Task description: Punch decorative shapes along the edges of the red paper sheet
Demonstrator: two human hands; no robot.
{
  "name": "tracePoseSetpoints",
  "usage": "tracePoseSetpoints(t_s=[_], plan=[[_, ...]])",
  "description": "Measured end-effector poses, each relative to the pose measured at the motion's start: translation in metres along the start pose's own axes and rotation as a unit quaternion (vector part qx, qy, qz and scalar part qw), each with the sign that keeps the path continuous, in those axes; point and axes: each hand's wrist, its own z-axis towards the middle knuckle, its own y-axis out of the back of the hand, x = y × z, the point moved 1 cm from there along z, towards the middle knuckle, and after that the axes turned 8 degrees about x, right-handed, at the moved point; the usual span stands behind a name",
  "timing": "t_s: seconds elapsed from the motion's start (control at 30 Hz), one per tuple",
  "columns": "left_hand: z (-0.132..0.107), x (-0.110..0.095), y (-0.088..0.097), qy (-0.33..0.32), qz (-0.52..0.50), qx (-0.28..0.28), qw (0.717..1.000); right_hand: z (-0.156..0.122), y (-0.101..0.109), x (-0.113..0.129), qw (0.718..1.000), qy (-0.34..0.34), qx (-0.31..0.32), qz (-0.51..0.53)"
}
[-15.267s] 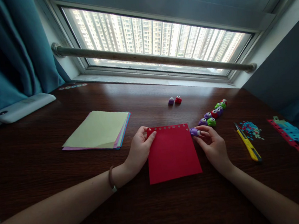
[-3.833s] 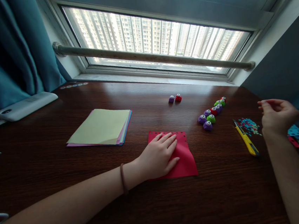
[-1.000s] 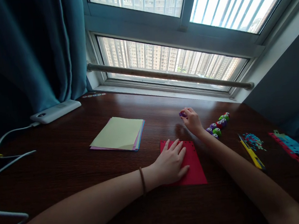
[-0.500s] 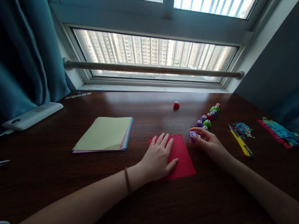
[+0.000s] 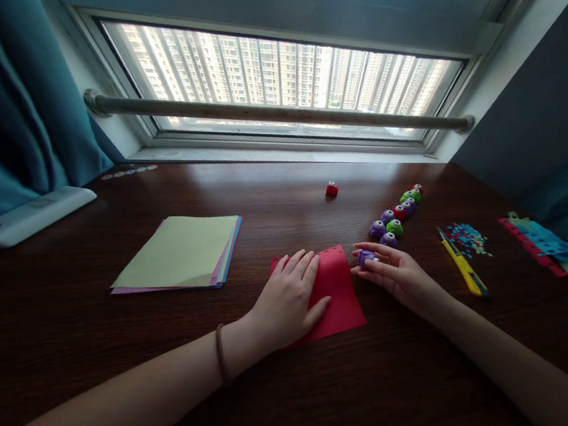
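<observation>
My left hand (image 5: 292,299) lies flat with fingers spread on a red sheet of paper (image 5: 340,301). Small holes run along the far edge of the sheet, and its far right corner bends up off the table. Just right of the paper, my right hand (image 5: 395,272) grips a small purple craft punch (image 5: 367,258) between thumb and fingers. The punch is apart from the paper. Beyond that hand stands a row of similar purple, green and red punches (image 5: 394,228).
A stack of coloured paper (image 5: 177,253) lies on the left, yellow on top. One red punch (image 5: 331,189) stands alone farther back. On the right are a yellow utility knife (image 5: 464,266), punched paper bits (image 5: 467,239) and cut coloured strips (image 5: 542,241). A white device (image 5: 33,214) rests by the curtain.
The red sheet's far right corner has risen from lying flat. My right hand has turned the purple punch and its fingers have shifted around it. The camera view has tilted down somewhat.
</observation>
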Motion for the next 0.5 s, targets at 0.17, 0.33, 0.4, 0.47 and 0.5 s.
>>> tracePoseSetpoints(t_s=[0.17, 0.33, 0.4, 0.47, 0.5], plan=[[0.001, 0.000, -0.001, 0.000, -0.001, 0.000, 1.000, 0.000, -0.001, -0.006, 0.999, -0.004, 0.017, -0.042], [-0.001, 0.000, -0.001, -0.003, -0.005, -0.005, 1.000, 0.000, -0.002, -0.010, 0.977, 0.030, 0.012, -0.210], [-0.001, -0.001, -0.001, -0.003, -0.007, -0.006, 1.000, -0.001, -0.002, -0.011, 0.971, 0.033, 0.007, -0.238], [-0.002, 0.000, -0.001, -0.002, -0.009, -0.007, 1.000, -0.002, -0.002, -0.011, 0.966, 0.033, 0.003, -0.258], [-0.002, 0.000, -0.001, -0.002, -0.009, -0.009, 1.000, -0.003, -0.002, -0.010, 0.963, 0.033, 0.000, -0.267]])
